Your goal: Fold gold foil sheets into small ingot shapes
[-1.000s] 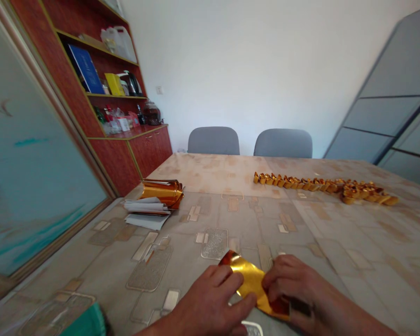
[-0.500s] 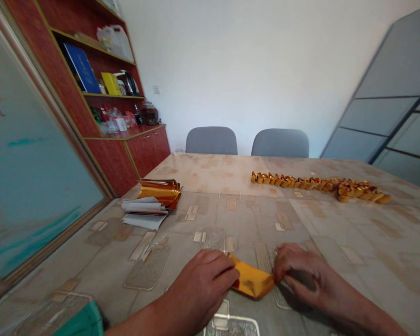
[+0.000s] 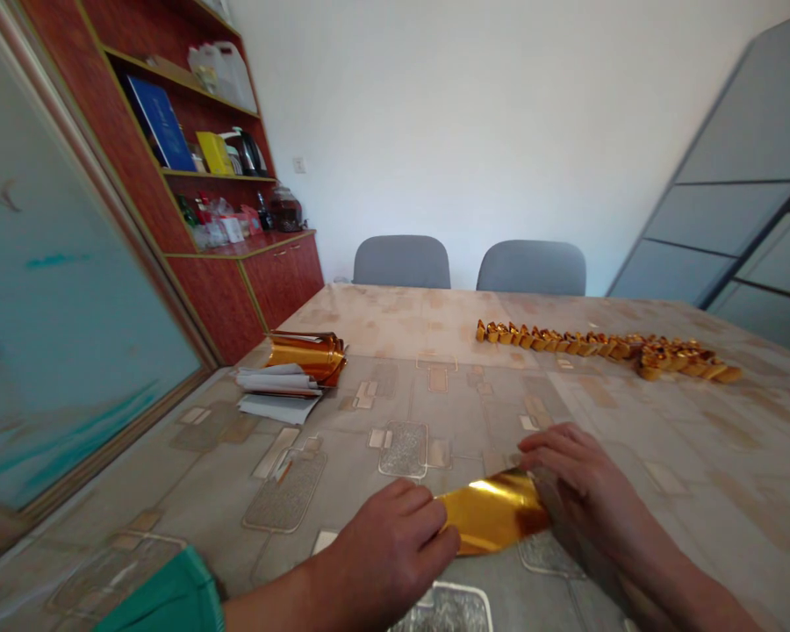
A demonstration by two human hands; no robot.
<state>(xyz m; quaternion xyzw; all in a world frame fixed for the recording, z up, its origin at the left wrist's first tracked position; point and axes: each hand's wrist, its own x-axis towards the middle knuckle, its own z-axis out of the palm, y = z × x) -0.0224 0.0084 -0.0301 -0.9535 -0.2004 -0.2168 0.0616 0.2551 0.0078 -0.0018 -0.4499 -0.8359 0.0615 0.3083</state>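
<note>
Gold foil strip stretches low over the patterned tablecloth, one end pinched by the curled fingers of the left hand, the other held beneath the right hand's spread fingers. Farther off sit a curled foil bundle, white paper sheets and a long row of folded gold ingots.

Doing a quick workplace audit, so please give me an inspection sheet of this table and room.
Surface: patterned table cover, lying flat.
Job's things: gold foil strip between the hands; folded gold foil ingots in a row further along the table.
Clutter: rolled gold foil beside white paper stack.
Hands: left hand at one strip end, right hand over the other.
Cables: nothing seen.
Surroundings: two grey chairs, red wooden cabinet.
</note>
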